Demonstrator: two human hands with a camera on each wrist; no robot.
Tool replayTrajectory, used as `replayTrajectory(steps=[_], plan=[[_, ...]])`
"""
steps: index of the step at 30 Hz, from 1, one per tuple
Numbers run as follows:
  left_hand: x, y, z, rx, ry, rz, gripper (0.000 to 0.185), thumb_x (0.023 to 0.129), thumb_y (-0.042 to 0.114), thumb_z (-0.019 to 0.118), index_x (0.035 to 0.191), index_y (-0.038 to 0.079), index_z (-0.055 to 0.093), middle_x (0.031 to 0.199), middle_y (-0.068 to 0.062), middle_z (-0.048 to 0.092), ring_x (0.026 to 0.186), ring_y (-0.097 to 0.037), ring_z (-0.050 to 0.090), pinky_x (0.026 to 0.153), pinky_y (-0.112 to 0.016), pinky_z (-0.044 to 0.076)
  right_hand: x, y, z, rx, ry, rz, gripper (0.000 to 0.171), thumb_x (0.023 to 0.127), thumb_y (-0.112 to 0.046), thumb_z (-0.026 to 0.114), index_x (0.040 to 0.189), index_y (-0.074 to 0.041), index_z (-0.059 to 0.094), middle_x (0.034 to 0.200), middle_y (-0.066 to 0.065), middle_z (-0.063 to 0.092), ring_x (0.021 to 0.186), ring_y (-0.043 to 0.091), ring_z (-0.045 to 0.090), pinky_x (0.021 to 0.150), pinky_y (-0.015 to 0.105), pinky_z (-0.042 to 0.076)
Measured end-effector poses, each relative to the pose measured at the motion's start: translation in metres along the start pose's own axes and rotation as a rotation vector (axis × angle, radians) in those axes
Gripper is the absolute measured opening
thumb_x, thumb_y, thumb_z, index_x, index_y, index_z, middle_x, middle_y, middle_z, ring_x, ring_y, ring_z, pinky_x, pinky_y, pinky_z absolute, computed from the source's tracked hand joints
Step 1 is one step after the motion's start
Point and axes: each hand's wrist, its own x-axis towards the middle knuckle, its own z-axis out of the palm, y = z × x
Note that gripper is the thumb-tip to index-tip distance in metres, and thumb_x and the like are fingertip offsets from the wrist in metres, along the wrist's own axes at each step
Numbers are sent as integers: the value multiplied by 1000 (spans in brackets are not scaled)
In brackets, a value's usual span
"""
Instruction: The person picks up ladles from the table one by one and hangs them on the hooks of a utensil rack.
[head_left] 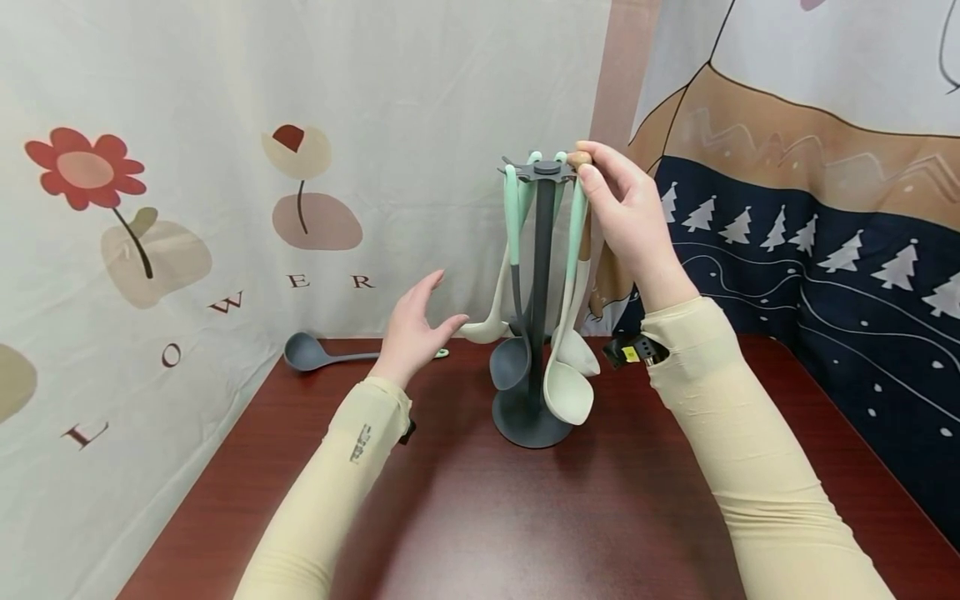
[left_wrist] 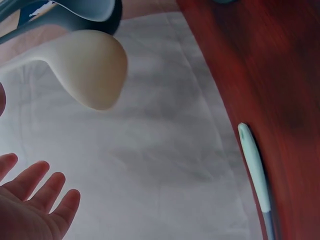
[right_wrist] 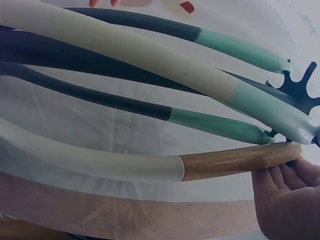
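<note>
From the head view, the right hand (head_left: 626, 212) pinches a smooth wooden handle (head_left: 579, 158) atop the dark rack (head_left: 542, 300) on the red-brown table (head_left: 525, 517), the left hand (head_left: 412, 329) spread open, "LOWER" on the cloth (head_left: 225, 250); the left wrist shows straight fingers (left_wrist: 35, 200) under a cream spoon (left_wrist: 90, 67); the right wrist shows fingers (right_wrist: 287, 175) holding it.

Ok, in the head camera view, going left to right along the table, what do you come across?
Dark grey ladle lying on the table → left hand, open → grey utensil stand hung with spoons → right hand, pinching a wooden handle end at the stand's top.
</note>
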Motion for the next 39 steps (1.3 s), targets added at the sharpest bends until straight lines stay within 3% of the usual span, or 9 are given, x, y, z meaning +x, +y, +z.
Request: replayTrajectory(steps=[20,30,39], plan=[[-2,-50,1,147,-144,-50,92,86,47,74,158,16,26,160,-10,28,146,-34,25,114,-52,25,-1,2,0,-17,1,-3,41,103,-18,53,142,-5,52,142,9,53,130,18,49,109,29,37],[-4,-64,6,340,-172,-60,97,80,50,78,157,16,28,159,-19,28,146,-42,19,113,-62,15,-1,2,0,-13,2,0,41,103,-17,53,143,-4,52,142,9,53,130,18,49,109,28,36],[-7,-82,10,445,-207,-115,97,80,57,75,157,20,29,161,-19,22,148,-41,9,114,-63,5,0,0,0,-8,-1,3,41,103,-17,52,142,-4,52,142,10,53,130,18,48,109,28,36]])
